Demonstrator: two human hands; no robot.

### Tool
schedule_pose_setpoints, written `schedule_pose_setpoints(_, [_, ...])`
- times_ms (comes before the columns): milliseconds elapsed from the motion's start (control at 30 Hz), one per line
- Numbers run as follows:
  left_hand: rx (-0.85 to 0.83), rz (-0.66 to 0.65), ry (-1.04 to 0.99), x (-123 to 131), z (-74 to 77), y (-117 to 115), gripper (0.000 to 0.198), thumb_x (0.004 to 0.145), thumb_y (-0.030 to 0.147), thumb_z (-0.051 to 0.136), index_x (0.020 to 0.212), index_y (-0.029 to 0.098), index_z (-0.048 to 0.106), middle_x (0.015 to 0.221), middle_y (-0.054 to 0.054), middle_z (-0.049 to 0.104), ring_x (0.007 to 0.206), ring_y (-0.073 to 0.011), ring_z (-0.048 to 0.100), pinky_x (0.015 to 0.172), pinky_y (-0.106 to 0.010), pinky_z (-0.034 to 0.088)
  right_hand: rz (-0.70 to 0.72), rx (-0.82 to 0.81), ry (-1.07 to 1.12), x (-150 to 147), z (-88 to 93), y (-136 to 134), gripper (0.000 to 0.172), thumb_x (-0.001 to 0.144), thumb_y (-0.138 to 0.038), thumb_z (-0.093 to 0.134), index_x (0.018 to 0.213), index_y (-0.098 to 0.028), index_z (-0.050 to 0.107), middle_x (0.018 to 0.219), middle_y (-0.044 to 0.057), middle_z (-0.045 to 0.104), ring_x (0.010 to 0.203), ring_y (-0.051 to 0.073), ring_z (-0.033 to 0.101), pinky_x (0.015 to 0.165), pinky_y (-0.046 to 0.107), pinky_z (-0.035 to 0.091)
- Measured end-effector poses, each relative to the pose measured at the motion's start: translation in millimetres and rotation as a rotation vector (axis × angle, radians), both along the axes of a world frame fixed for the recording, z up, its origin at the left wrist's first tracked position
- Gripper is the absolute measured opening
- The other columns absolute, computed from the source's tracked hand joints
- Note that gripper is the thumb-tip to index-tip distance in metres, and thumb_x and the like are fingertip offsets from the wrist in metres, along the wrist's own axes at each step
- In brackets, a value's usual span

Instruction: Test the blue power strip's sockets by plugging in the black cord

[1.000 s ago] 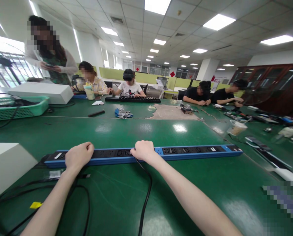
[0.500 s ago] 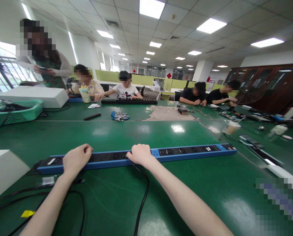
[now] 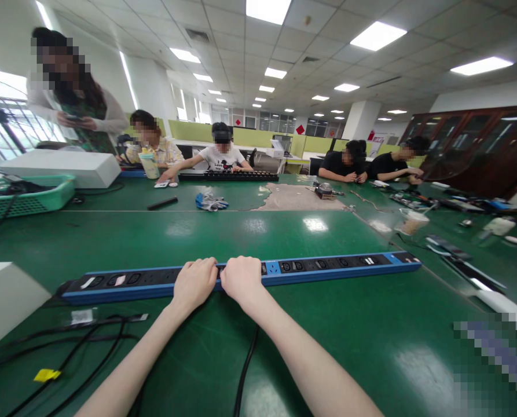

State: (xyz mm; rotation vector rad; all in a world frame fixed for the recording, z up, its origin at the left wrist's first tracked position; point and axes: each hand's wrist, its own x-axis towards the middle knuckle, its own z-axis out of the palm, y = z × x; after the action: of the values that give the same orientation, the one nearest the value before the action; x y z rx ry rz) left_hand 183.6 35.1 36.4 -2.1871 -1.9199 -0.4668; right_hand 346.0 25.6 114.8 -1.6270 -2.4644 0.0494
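The left hand (image 3: 195, 282) has slid along the long blue-and-black power strip (image 3: 327, 265) and now sits just beside the right hand (image 3: 243, 281); sockets and a pale label that it and its wrist had covered show to its left, and more of the loose black cables (image 3: 114, 319) shows left of its forearm; the right hand has stayed at about the same place on the strip, so both hands now seem to work at one spot. The fingers of each hand are curled over the strip; whether either grips a plug there I cannot tell, since the knuckles hide it; a black cord (image 3: 243, 370) runs toward the wearer from beneath the right wrist. The strip lies flat on the green bench (image 3: 284, 231), reaching out on either side of the hands; its left end comes near a white box (image 3: 10, 304), a likely limit that way, while its right end nears a seam; ahead of both hands, open surface runs to the gloves (image 3: 212, 201), leaving room to lift; the bench's near edge is out of view.
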Motion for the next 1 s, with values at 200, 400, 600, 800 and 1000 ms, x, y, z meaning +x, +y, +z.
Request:
schedule_pose_setpoints(200, [0.018,0.010,0.038,0.4,-0.7,3.2,0.031,0.100,0.027,0.036,0.101,0.021,0.067,0.096,-0.010,0.074,0.098,-0.0278,0.066,0.089,-0.040,0.039,-0.012,0.026,-0.004,-1.8,-11.4,-7.8,0.032,0.097,-0.019,0.046,0.098,-0.013,0.077,0.095,0.019,0.076,0.087,0.028,0.075,0.075,0.037,0.055])
schedule_pose_setpoints(400, [0.086,-0.011,0.083,0.0,-6.6,2.8,0.032,0.101,0.026,0.035,0.103,0.021,0.067,0.099,-0.009,0.074,0.098,-0.0263,0.066,0.089,-0.039,0.040,-0.039,0.032,0.034,0.4,-8.3,-2.1,0.029,0.096,-0.029,0.052,0.092,-0.015,0.076,0.092,0.017,0.076,0.088,0.028,0.075,0.078,0.038,0.055])
schedule_pose_setpoints(600, [0.092,-0.016,0.079,-1.5,-7.7,4.0,0.032,0.101,0.024,0.035,0.105,0.022,0.067,0.100,-0.008,0.074,0.099,-0.0252,0.066,0.090,-0.038,0.040,-0.041,0.042,0.048,0.6,-11.7,-5.9,0.032,0.097,-0.029,0.050,0.093,-0.013,0.077,0.092,0.018,0.076,0.087,0.028,0.074,0.077,0.037,0.055])
schedule_pose_setpoints(800, [0.084,-0.027,0.063,-3.2,-8.9,5.7,0.032,0.100,0.024,0.035,0.103,0.022,0.067,0.097,-0.008,0.074,0.096,-0.0249,0.066,0.088,-0.038,0.040,-0.049,0.028,0.059,-1.0,-12.7,-4.0,0.030,0.095,-0.030,0.052,0.092,-0.013,0.077,0.092,0.018,0.076,0.087,0.029,0.075,0.076,0.038,0.055])
schedule_pose_setpoints(1000, [0.111,-0.031,0.069,-3.6,-11.6,5.8,0.032,0.100,0.024,0.035,0.104,0.021,0.066,0.096,-0.008,0.073,0.096,-0.0257,0.065,0.089,-0.039,0.039,-0.057,0.053,0.072,0.7,-13.6,-6.4,0.034,0.098,-0.029,0.048,0.096,-0.012,0.077,0.093,0.018,0.076,0.087,0.029,0.075,0.074,0.038,0.056])
